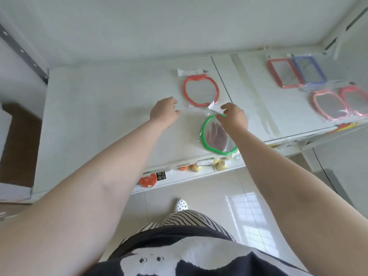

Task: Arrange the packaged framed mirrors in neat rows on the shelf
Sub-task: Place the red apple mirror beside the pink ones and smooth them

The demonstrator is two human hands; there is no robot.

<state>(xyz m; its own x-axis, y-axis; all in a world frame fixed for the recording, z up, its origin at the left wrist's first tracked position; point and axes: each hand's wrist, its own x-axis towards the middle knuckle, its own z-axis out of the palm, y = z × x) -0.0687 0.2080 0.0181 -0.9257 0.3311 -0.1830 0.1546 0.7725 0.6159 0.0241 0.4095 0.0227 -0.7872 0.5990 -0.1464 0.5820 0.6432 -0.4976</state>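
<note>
My right hand (235,116) pinches the top of the green mirror (218,136), fingers curled onto its rim and the crinkled wrapper there. My left hand (164,112) hovers just left of it with fingers loosely curled and nothing in it; I cannot tell if it touches the shelf (99,116).

The green mirror lies flat near the front edge, and the glass reflects my hand. Just behind it lies the red mirror (201,90), its white header card (192,71) pointing to the back. The green wrapper's top flap nearly meets the red frame's lower edge.

To do this step well, I judge I should slide the green mirror, not lift it, until it sits straight in front of the red one, with a small even gap and the flap not lapping over the red frame. My left hand could steady the wrapper's loose side so the bag does not twist. The lower end of the wrapper overhangs the front lip, so a nudge backward seems wise.

Further right, past the seam in the shelf, a red rectangle (282,72) and a blue rectangle (309,69) overlap at the back, and two pink mirrors (328,105) lie in front of them.
</note>
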